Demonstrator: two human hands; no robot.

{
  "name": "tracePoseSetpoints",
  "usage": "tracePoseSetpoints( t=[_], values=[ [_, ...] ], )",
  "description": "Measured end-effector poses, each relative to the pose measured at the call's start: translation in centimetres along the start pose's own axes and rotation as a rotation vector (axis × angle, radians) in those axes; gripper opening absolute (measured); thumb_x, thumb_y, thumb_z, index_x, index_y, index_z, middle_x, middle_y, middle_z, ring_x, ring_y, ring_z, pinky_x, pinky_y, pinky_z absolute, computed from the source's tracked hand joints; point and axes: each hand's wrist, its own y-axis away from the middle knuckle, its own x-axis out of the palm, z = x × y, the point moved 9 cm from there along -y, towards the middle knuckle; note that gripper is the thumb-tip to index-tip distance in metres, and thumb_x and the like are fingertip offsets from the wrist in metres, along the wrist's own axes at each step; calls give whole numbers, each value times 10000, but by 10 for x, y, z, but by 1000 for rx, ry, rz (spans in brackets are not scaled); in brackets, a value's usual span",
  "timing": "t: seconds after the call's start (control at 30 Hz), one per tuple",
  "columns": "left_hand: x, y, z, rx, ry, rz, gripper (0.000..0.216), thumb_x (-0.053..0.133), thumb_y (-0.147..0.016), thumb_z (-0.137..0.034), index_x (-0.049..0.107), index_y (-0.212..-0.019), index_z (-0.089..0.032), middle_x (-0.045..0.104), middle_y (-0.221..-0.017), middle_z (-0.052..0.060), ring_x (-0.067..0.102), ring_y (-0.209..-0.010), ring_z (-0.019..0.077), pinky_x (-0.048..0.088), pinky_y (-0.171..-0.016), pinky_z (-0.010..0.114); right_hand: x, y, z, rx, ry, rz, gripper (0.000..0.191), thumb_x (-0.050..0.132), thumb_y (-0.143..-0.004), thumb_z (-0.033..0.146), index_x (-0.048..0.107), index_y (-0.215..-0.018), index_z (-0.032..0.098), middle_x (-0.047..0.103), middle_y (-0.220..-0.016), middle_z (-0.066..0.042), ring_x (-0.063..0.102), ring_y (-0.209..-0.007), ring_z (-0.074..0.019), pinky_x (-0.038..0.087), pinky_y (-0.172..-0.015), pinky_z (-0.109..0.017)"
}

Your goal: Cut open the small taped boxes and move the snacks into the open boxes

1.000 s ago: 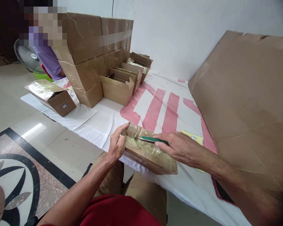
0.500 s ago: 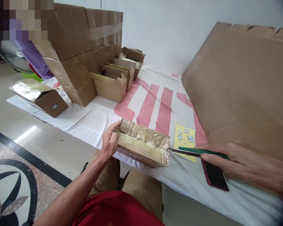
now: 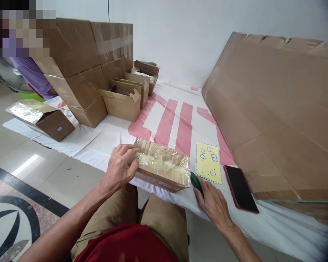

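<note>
A small taped cardboard box (image 3: 164, 169) lies at the near edge of the white cloth, its top slit open along the middle. My left hand (image 3: 120, 166) rests on the box's left end with fingers curled over the top. My right hand (image 3: 211, 202) is just right of the box at the cloth's edge, closed round the green-handled knife (image 3: 196, 182), whose blade is hidden behind the box's right end.
A dark phone (image 3: 239, 188) and a yellow card (image 3: 208, 162) lie right of the box. A big flattened cardboard sheet (image 3: 276, 109) slopes at the right. Stacked taped cartons (image 3: 84, 65) and open small boxes (image 3: 123, 102) stand at the back left, with a person in purple (image 3: 32, 76) behind.
My right hand drew the knife along the box top and off its right end, then swung back down to the box's right end. The left hand shifted onto the box's top.
</note>
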Motion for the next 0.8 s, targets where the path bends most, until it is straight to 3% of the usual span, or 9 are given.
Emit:
tracePoseSetpoints(
  t=[0.07, 0.13, 0.23, 0.3, 0.43, 0.63, 0.7, 0.8],
  values=[
    [3, -2, -4, 49, -68, 104, 310, 561, -843, -216, 742, -1095, -213, 717, -1151, 109, 623, -1054, 295, 489, -942, 455, -9, -4, 7, -57, -31, -19, 439, 462, -976, 419, 716, -1221, 158, 758, -1155, -181, 711, -1054, -364, 567, -865, -525],
    [7, -5, -8, 98, -105, 216, 362, 575, -807, -224, 730, -1133, -199, 704, -1178, 124, 606, -1041, 307, 485, -910, 460, -40, -12, 23, -124, -135, -84, 386, 489, -996, 448, 724, -1166, 193, 744, -1168, -152, 692, -1092, -330, 551, -915, -491],
    [12, -11, -13, 148, -153, 414, 349, 571, -788, -244, 723, -1095, -177, 681, -1098, 138, 570, -1002, 318, 478, -888, 471, -91, -25, 72, -285, -234, -131, 363, 510, -1022, 465, 702, -1205, 218, 722, -1189, -121, 669, -1108, -282, 523, -953, -444],
    [15, -15, -15, 163, -190, 550, 274, 544, -796, -241, 723, -994, -177, 652, -1002, 133, 550, -969, 312, 474, -873, 464, -104, -34, 111, -383, -163, -74, 375, 582, -991, 488, 702, -1205, 204, 721, -1171, -121, 652, -1084, -298, 505, -936, -468],
    [20, -28, -15, 188, -259, 722, 235, 536, -786, -251, 708, -930, -182, 617, -900, 108, 536, -902, 285, 459, -865, 446, -96, -54, 156, -428, 50, 122, 317, 682, -922, 479, 724, -989, 172, 731, -1027, -123, 621, -1021, -326, 462, -902, -491],
    [35, -49, -12, 202, -283, 905, 227, 619, -759, -316, 732, -927, -213, 629, -893, 89, 575, -940, 287, 447, -849, 406, -83, -81, 149, -287, -23, 346, 345, 805, -757, 455, 571, -839, 216, 690, -903, -53, 609, -861, -256, 419, -729, -355],
    [36, -55, -11, 198, -275, 915, 302, 664, -741, -326, 733, -1012, -212, 648, -952, 93, 585, -978, 293, 449, -856, 400, -87, -82, 144, -274, -56, 269, 401, 844, -709, 430, 527, -842, 225, 673, -876, -30, 598, -806, -234, 399, -693, -332],
    [29, -63, -14, 216, -295, 805, 306, 693, -726, -264, 702, -1021, -186, 658, -998, 100, 579, -994, 292, 447, -874, 403, -108, -63, 151, -397, 7, -77, 403, 867, -750, 384, 536, -907, 216, 678, -893, -47, 610, -846, -258, 405, -750, -367]
  ],
)
